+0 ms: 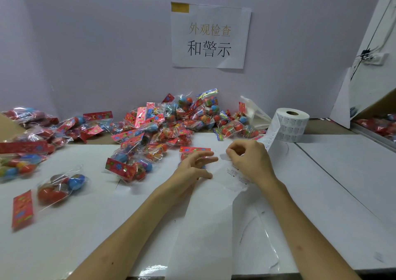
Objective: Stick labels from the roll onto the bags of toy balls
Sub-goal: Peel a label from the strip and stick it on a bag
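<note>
A white roll of labels (291,127) stands at the back right, and its strip (271,138) runs down to my right hand (248,159). That hand pinches a small clear label (222,157) between thumb and fingers. My left hand (194,168) rests with fingers spread on a bag of toy balls (194,151) with a red header card, just left of the label. A large pile of bags (171,121) lies against the back wall. The spent backing strip (237,176) trails under my right wrist.
More bags (62,185) lie scattered on the left of the white table (332,183), and one bag (128,166) sits left of my left hand. A cardboard box (8,125) holds bags at far left. A paper sign (211,35) hangs on the wall.
</note>
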A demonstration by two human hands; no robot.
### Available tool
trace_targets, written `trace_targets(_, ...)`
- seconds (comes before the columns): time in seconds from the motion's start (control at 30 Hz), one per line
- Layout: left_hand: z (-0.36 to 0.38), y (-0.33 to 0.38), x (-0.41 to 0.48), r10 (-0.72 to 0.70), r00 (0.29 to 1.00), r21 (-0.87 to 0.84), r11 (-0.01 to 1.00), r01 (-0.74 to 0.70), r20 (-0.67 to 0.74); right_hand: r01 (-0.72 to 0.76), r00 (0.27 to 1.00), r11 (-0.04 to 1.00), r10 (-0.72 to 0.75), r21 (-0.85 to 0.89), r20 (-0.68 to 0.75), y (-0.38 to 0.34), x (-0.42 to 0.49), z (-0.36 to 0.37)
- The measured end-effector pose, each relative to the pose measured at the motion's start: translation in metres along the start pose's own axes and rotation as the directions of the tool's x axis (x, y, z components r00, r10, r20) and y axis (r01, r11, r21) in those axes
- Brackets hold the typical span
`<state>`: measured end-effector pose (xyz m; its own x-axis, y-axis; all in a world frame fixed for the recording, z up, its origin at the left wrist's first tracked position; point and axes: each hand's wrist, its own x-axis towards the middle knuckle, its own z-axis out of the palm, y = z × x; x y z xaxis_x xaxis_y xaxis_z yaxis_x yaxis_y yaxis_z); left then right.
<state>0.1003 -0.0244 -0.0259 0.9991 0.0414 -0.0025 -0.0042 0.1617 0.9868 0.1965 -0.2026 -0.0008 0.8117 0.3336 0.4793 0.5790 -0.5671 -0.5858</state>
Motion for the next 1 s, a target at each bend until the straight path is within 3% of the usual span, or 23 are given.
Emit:
trace_targets(0.13, 0.001, -0.002, -0.001, -0.022, 0.999, 0.029, 0.999, 0.021, 0.037, -0.047, 0.993, 0.999, 0.045, -0.019, -0.113, 0.002, 0.001, -0.003)
trace_targets(0.27, 0.002, 0.003, -0.006, -0.136, 0.958, 0.062, 0.990, 0.125, 0.253, -0.090, 0.982, 0.995, 0.083, -0.034, -0.170, 0.004, 0.002, -0.005)
trace_targets(0.47, 0.004, 0.010, -0.011, -0.236, 0.848, 0.170, 0.970, 0.175, 0.475, -0.121, 0.989, 0.992, 0.118, -0.022, -0.088, 0.001, 0.000, -0.005)
trace_targets(0.53, 0.003, 0.008, -0.010, -0.204, 0.889, 0.155, 0.976, 0.152, 0.410, -0.077, 0.995, 0.997, 0.079, 0.026, -0.057, -0.006, -0.003, -0.002)
trace_targets(0.63, 0.001, 0.006, -0.006, -0.114, 0.977, 0.011, 0.993, 0.114, 0.180, 0.027, 0.996, 0.999, -0.026, 0.019, -0.084, -0.017, -0.008, 0.004)
trace_targets(0.73, -0.005, 0.010, -0.004, -0.040, 0.999, -0.083, 0.996, 0.043, 0.029, 0.111, 0.991, 0.994, -0.111, 0.005, -0.074, -0.024, -0.012, 0.008)
trace_targets(1.0, -0.006, 0.017, -0.008, 0.013, 0.998, -0.087, 0.996, -0.019, -0.064, 0.182, 0.982, 0.982, -0.184, 0.060, 0.034, -0.025, -0.014, 0.013)
